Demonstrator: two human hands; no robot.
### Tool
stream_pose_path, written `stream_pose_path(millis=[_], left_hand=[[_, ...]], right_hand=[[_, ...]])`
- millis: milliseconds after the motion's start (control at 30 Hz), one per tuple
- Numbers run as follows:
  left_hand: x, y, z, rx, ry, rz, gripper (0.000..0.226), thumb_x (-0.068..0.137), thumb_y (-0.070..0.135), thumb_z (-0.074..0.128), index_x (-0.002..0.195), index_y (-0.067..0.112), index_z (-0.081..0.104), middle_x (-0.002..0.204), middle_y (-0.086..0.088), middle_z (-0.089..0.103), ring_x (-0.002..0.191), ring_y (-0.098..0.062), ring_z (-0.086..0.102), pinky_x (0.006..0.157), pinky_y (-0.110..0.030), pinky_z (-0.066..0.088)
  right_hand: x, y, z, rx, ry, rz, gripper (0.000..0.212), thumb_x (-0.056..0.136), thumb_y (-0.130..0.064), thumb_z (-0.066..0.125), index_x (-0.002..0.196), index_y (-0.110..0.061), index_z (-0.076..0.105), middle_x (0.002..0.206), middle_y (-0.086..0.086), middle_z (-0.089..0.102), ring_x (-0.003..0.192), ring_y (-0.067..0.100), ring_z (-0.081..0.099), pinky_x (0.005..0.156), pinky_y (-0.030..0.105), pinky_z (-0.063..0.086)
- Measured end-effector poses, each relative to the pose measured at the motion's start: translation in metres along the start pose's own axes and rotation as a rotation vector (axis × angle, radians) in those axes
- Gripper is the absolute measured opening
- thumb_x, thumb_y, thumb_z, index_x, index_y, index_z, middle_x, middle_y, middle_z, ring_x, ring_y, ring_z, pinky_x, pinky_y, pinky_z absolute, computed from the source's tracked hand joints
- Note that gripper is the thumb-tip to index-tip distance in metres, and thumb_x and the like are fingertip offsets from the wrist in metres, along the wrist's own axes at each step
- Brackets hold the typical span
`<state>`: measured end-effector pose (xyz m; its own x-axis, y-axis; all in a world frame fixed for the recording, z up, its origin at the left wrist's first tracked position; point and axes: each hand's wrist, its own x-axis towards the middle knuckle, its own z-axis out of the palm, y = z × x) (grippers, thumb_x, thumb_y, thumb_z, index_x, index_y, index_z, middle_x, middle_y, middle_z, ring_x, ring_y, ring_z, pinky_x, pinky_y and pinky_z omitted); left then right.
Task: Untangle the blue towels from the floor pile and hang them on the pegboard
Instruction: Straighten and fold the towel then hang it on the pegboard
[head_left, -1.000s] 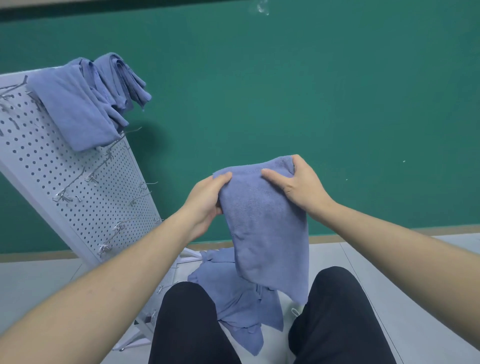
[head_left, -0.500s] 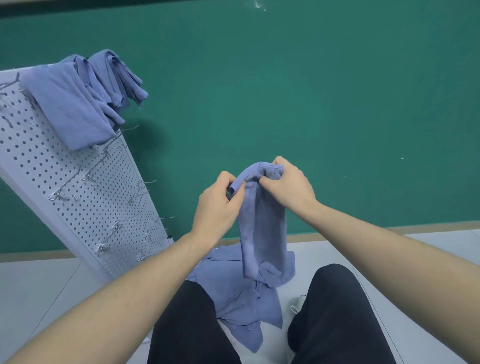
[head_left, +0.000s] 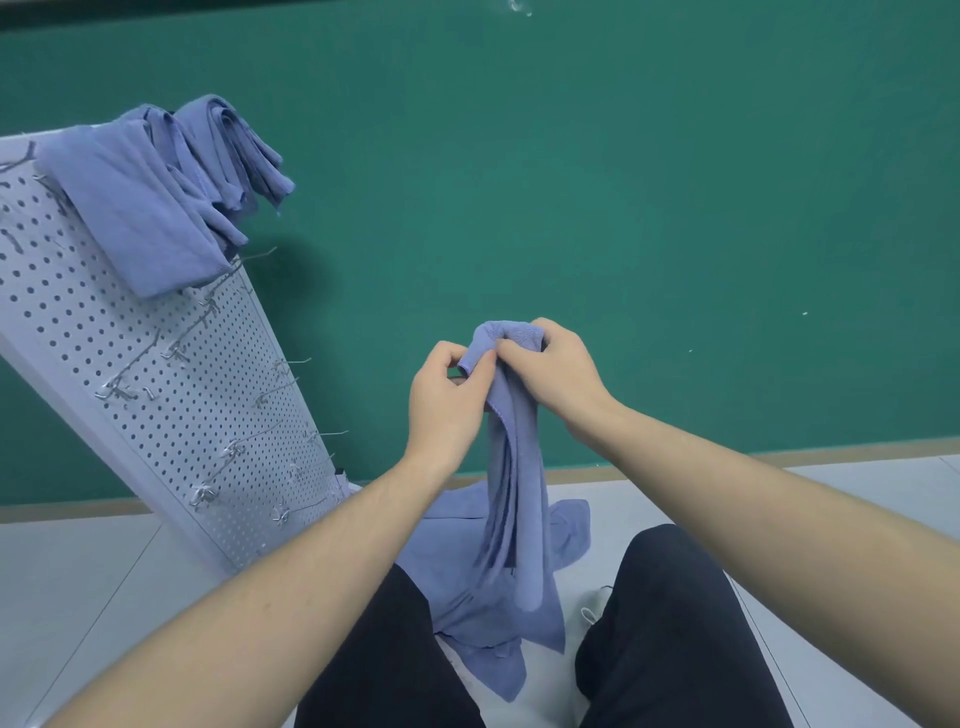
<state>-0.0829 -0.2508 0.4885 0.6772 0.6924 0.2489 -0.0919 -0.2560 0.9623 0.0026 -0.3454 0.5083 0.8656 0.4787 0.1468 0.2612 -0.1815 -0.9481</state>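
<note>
1. Floor pile lies below both hands, between the knees.
2. Left hand and right hand pinch the bunched towel top; keep one corner and spread the folds.
3. Pegboard is left of the left hand, beyond; drape over a free hook.

Pale grey floor down here, a heap of blue towels lying on it at six o'clock, white pegboard standing at nine.

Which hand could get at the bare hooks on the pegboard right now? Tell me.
Probably neither, yet: left hand and right hand both grip the held towel. The bare hooks themselves look unobstructed, on the left hand's side.
</note>
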Motion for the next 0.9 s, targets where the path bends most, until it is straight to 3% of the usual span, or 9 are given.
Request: stream_pose_path(millis=[100,167,233,333,467,600,667,767,900], left_hand=[[-0.001,0.001,0.0,-0.088,0.038,-0.051,0.018,0.093,0.03,0.068,0.085,0.014,0.064,0.076,0.009,0.064,0.069,-0.008,0.058,0.076,-0.041,0.055],[-0.002,0.004,0.0,-0.134,0.048,-0.075,0.023,0.095,0.032,0.066,0.091,0.009,0.065,0.078,0.007,0.067,0.07,-0.006,0.059,0.073,-0.033,0.051],[-0.005,0.007,-0.001,-0.222,-0.003,-0.083,0.024,0.097,0.034,0.064,0.102,0.011,0.069,0.09,0.007,0.074,0.08,-0.004,0.067,0.077,-0.027,0.053],[-0.007,0.007,-0.004,-0.227,-0.074,-0.062,0.022,0.096,0.035,0.064,0.113,0.021,0.067,0.102,0.008,0.076,0.097,-0.007,0.071,0.085,-0.026,0.053],[-0.005,0.008,-0.006,-0.333,-0.087,-0.071,0.017,0.104,0.024,0.053,0.118,0.019,0.06,0.102,0.008,0.076,0.097,-0.006,0.072,0.076,-0.019,0.054],[-0.001,0.009,-0.012,-0.387,-0.067,-0.142,0.023,0.109,0.026,0.04,0.118,0.021,0.06,0.101,0.007,0.076,0.097,-0.008,0.072,0.074,-0.021,0.056],[0.003,0.007,-0.017,-0.396,-0.049,-0.165,0.025,0.109,0.03,0.038,0.122,0.022,0.058,0.112,0.003,0.074,0.106,-0.014,0.07,0.084,-0.028,0.056],[0.01,0.011,-0.023,-0.402,-0.064,-0.157,0.023,0.109,0.035,0.035,0.12,0.031,0.055,0.114,0.007,0.072,0.105,-0.009,0.07,0.084,-0.029,0.055],[0.014,0.022,-0.029,-0.305,-0.094,-0.146,0.02,0.108,0.04,0.035,0.114,0.036,0.054,0.114,0.005,0.07,0.101,-0.008,0.07,0.081,-0.028,0.056]], right_hand=[[-0.005,-0.004,0.002,0.043,-0.016,-0.012,0.035,0.086,-0.041,0.066,0.09,-0.007,0.064,0.09,0.004,0.072,0.086,0.023,0.07,0.085,0.046,0.059],[-0.008,-0.008,0.002,0.07,-0.046,-0.035,0.036,0.089,-0.043,0.064,0.075,-0.011,0.058,0.072,-0.002,0.064,0.069,0.019,0.062,0.083,0.049,0.057],[-0.014,-0.015,0.0,0.172,-0.107,-0.034,0.035,0.099,-0.04,0.055,0.076,-0.015,0.064,0.07,-0.006,0.063,0.064,0.01,0.057,0.076,0.04,0.058],[-0.018,-0.027,-0.003,0.32,-0.198,-0.019,0.037,0.106,-0.028,0.039,0.106,-0.016,0.074,0.091,-0.005,0.075,0.081,0.007,0.067,0.077,0.027,0.06],[-0.018,-0.033,0.0,0.342,-0.295,-0.036,0.03,0.103,-0.015,0.045,0.127,-0.019,0.063,0.112,0.002,0.075,0.095,0.01,0.071,0.088,0.032,0.06],[-0.013,-0.028,-0.001,0.304,-0.161,-0.088,0.027,0.097,-0.003,0.051,0.117,-0.019,0.06,0.104,0.006,0.074,0.08,0.016,0.07,0.08,0.036,0.061],[-0.01,-0.022,-0.004,0.187,-0.092,-0.153,0.026,0.093,-0.01,0.064,0.117,-0.02,0.058,0.103,0.002,0.07,0.077,0.012,0.063,0.08,0.031,0.057],[-0.011,-0.011,-0.003,0.001,-0.182,-0.134,0.054,0.082,-0.032,0.081,0.127,-0.028,0.051,0.11,-0.009,0.064,0.085,0.004,0.062,0.084,0.021,0.051],[-0.01,-0.006,0.008,0.031,-0.346,-0.043,0.036,0.083,-0.035,0.081,0.112,-0.021,0.064,0.102,-0.001,0.076,0.096,0.011,0.071,0.093,0.038,0.057]])
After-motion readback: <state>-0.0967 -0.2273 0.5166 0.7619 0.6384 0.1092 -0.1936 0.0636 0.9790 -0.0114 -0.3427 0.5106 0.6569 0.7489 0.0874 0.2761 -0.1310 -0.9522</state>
